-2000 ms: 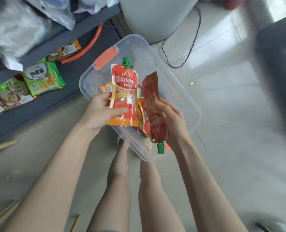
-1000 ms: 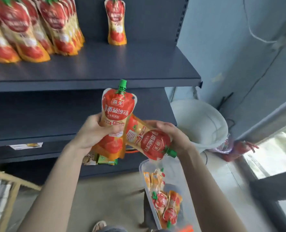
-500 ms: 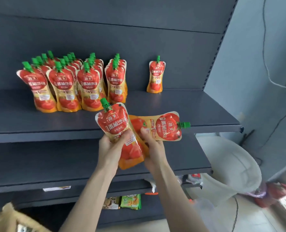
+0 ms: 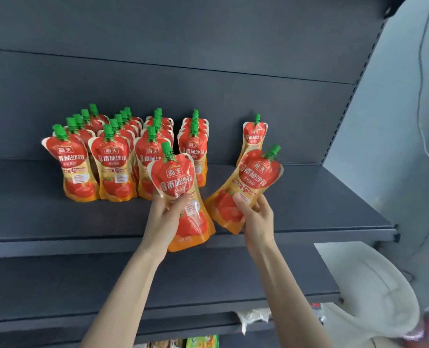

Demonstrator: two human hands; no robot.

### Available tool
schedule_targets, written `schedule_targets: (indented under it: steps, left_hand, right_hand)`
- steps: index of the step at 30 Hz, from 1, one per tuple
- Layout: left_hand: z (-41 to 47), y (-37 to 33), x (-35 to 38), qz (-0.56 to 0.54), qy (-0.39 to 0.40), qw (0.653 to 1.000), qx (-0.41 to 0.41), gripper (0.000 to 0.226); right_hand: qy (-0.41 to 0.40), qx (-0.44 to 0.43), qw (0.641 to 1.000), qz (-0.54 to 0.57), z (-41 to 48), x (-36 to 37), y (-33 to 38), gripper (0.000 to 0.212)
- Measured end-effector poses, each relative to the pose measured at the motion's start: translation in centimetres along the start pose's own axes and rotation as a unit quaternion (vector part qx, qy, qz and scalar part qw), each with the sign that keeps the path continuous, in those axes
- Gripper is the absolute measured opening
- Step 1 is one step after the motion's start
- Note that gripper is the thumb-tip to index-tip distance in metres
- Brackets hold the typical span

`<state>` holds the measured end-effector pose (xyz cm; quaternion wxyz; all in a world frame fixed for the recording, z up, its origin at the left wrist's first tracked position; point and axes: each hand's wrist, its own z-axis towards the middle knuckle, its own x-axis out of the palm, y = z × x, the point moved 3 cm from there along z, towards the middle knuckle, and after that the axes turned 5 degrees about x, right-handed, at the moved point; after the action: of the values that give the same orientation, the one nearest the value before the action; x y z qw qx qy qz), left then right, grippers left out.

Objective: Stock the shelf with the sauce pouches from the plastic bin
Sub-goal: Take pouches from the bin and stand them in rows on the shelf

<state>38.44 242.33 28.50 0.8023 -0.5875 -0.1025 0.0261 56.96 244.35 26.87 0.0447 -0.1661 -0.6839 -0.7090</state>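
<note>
Both arms are up at the dark grey shelf [image 4: 296,207] now, closer to the stock than half a second ago, and the two tomato sauce pouches that overlapped then have come apart. The left hand [image 4: 167,217] is closed around the waist of one pouch [image 4: 180,197], holding it nearly upright with its green cap on top, its lower edge hanging just past the shelf's front lip. The right hand [image 4: 256,217] grips the second pouch [image 4: 243,189], which lay almost sideways with its cap pointing right before; it now leans up and to the right, its base low over the shelf board. Behind the left-hand pouch stand four tight rows of matching pouches [image 4: 113,159], and the right-hand pouch sits just in front of a lone pouch [image 4: 254,136] standing by the back panel, partly covering its lower half. Below are two more shelf boards [image 4: 57,280]; green snack packets [image 4: 202,342] peek out at the bottom, and a white padded object [image 4: 369,292] sits low on the right. The plastic bin is out of view.
</note>
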Motion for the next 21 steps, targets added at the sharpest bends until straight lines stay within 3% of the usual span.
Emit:
schedule_targets:
  steps: [3,11,16,21]
  left_hand:
    - [2.6,-0.2,0.2,0.028,0.0,0.999,0.043,0.043]
    - [8.1,4.0,0.8,0.114,-0.066,0.987,0.093,0.037]
    - [9.9,5.5,1.3,0.116,-0.078,0.986,0.091,0.032]
    - [8.8,5.7,1.0,0.143,-0.086,0.982,0.083,0.046]
  right_hand:
    - [0.0,-0.025,0.999,-0.041,2.1,0.5,0.3,0.012]
    - [0.0,-0.079,0.991,-0.106,9.4,1.1,-0.5,0.016]
    - [0.008,-0.078,0.989,-0.122,12.7,1.3,-1.9,0.021]
    - [0.018,-0.08,0.984,-0.16,12.6,1.1,-2.8,0.02]
